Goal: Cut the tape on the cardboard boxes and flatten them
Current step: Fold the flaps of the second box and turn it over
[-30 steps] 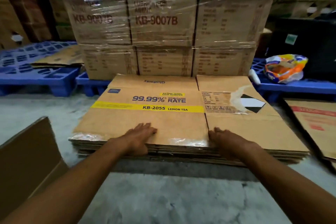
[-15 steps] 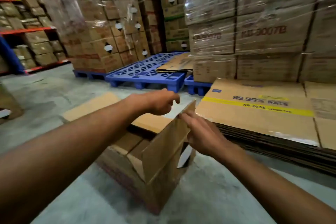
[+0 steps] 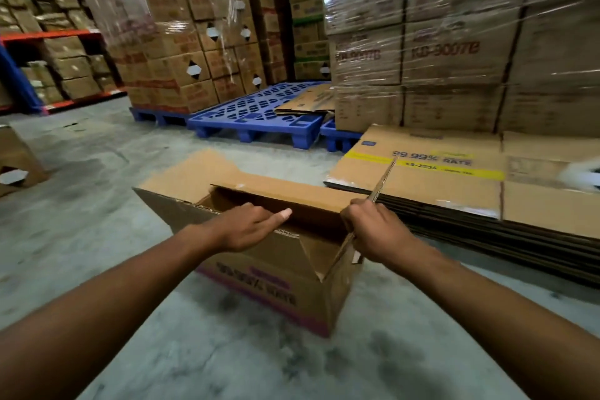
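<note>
Small box, 9 o'clock: a cut-out carton (image 3: 16,162) sits on the floor (image 3: 97,204) at the frame's left edge, untouched.
Blue pallet, 11 o'clock: the pallet (image 3: 256,114) carries a loose sheet of cardboard (image 3: 308,101), well behind the work.
Left hand, centre: the left hand (image 3: 250,227) lies on the near top edge of the open box (image 3: 269,256), fingers nearly straight, index finger pointing along the rim; nothing is clamped in it.
Open box, 6 o'clock of centre: it stands upright on the floor, top flaps spread, inside looks empty.
Right hand, 3 o'clock of the box: the right hand (image 3: 373,230) is curled around the upright end flap (image 3: 383,178), pinching it.
Flattened stack, 2 o'clock: the stack of flattened boxes (image 3: 438,185) lies just beside the open box.
Wrapped cartons, 1 o'clock: shrink-wrapped cartons (image 3: 454,42) rise behind the stack.
Change: a second ago both palms pressed the flattened stack; now they have moved to this standing box.
Meaning: one box looks finished, and the next is probably about to be collapsed; whether its bottom tape is cut cannot be seen.
</note>
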The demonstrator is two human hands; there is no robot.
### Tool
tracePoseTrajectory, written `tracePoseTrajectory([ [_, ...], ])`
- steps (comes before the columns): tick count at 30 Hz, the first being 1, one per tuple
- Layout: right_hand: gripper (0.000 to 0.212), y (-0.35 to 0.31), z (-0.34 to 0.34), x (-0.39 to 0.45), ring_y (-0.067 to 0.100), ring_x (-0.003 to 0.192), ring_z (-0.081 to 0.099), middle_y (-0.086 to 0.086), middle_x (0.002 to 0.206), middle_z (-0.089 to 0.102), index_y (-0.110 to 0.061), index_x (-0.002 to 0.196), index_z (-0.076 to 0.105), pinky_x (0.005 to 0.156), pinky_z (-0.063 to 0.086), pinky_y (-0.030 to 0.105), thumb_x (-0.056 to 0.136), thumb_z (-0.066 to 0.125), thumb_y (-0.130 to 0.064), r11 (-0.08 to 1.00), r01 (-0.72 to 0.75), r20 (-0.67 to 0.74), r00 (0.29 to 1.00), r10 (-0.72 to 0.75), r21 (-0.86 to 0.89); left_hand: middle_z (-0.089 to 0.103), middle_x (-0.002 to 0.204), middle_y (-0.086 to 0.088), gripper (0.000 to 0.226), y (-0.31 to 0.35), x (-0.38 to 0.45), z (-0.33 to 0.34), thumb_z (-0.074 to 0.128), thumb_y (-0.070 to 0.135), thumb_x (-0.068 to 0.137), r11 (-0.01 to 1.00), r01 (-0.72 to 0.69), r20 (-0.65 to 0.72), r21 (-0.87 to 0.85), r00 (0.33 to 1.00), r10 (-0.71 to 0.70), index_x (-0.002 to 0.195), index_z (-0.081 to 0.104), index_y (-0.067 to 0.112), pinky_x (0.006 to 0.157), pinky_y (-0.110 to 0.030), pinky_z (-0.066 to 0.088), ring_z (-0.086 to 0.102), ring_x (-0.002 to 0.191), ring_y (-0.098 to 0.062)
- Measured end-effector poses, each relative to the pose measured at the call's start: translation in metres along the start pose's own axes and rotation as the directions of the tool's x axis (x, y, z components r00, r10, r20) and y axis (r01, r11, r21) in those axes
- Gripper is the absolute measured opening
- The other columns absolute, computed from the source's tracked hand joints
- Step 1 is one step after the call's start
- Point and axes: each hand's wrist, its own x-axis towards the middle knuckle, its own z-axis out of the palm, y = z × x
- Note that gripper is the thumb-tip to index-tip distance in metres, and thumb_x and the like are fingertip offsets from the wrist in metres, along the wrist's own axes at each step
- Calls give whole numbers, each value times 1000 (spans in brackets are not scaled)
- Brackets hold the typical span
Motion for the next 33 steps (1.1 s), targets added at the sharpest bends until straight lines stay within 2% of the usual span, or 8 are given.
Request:
tracePoseTrajectory([
  [6, 20, 82, -74, -131, 22, 93, 58, 3, 98, 59, -14, 92, 65, 77, 50, 33, 81, 57, 0, 996, -70, 154, 985, 79, -64, 32, 58, -5, 57, 145, -8, 35, 26, 60, 93, 963, -230, 163, -142, 954, 252, 61, 35, 14, 61, -33, 33, 34, 53, -18],
  [12, 24, 162, -139, -271, 27, 95, 63, 10, 96, 68, -8, 96, 72, 85, 49, 36, 83, 55, 2, 946, -303, 304, 896, 323, -113, 54, 76, -7, 70, 231, -6, 65, 20, 74, 85, 915, -365, 318, -169, 859, 402, 75, 55, 14, 86, -40, 47, 58, 73, -27],
  [16, 44, 196, -158, -332, 21, 120, 55, 3, 127, 62, -24, 118, 64, 97, 43, 22, 87, 51, 4, 869, -489, 346, 805, 482, -73, 35, 53, 2, 54, 240, 20, 74, 33, 53, 95, 913, -381, 243, -148, 881, 406, 54, 35, 18, 57, -30, 31, 36, 50, -15],
  [18, 69, 195, -170, -347, 9, 136, 30, -13, 146, 31, -42, 125, 49, 103, 35, 15, 88, 40, 15, 809, -572, 275, 806, 524, 135, 45, 55, 2, 50, 229, 37, 73, 42, 46, 96, 934, -335, 155, -128, 923, 352, 54, 46, 19, 58, -30, 33, 44, 54, -14],
  [20, 79, 186, -174, -349, 12, 132, 34, -14, 145, 24, -57, 128, 37, 101, 41, 30, 93, 30, 13, 679, -609, 169, 782, 600, 409, 63, 79, -3, 33, 208, 57, 70, 50, 39, 94, 971, -227, 99, -81, 967, 234, 76, 67, 17, 69, -30, 41, 56, 76, -17],
  [24, 59, 174, -154, -334, 32, 108, 56, 17, 143, 42, -24, 149, 20, 73, 47, 34, 97, 47, -26, 404, -775, 98, 508, 856, 486, 51, 133, -14, 44, 162, 80, 56, 60, 40, 87, 980, 78, -88, 184, 994, -63, 124, 55, 16, 94, -35, 40, 47, 116, -27],
  [27, 42, 174, -138, -321, 29, 88, 60, 16, 107, 60, -11, 130, 43, 66, 50, 35, 92, 55, -23, 222, -907, 296, 337, 894, 359, 27, 150, -23, 79, 120, 82, 55, 63, 40, 84, 903, 341, -111, 260, 940, -323, 145, 22, 12, 109, -44, 31, 29, 136, -38],
  [33, 15, 154, -139, -311, 33, 68, 56, 20, 82, 59, 1, 105, 53, 51, 43, 30, 94, 46, -7, 178, -939, 251, 255, 934, 294, 60, 109, -15, 46, 75, 59, 59, 80, 37, 71, 918, 364, -211, -155, 896, -391, 94, 51, 11, 69, -35, 44, 56, 95, -31],
])
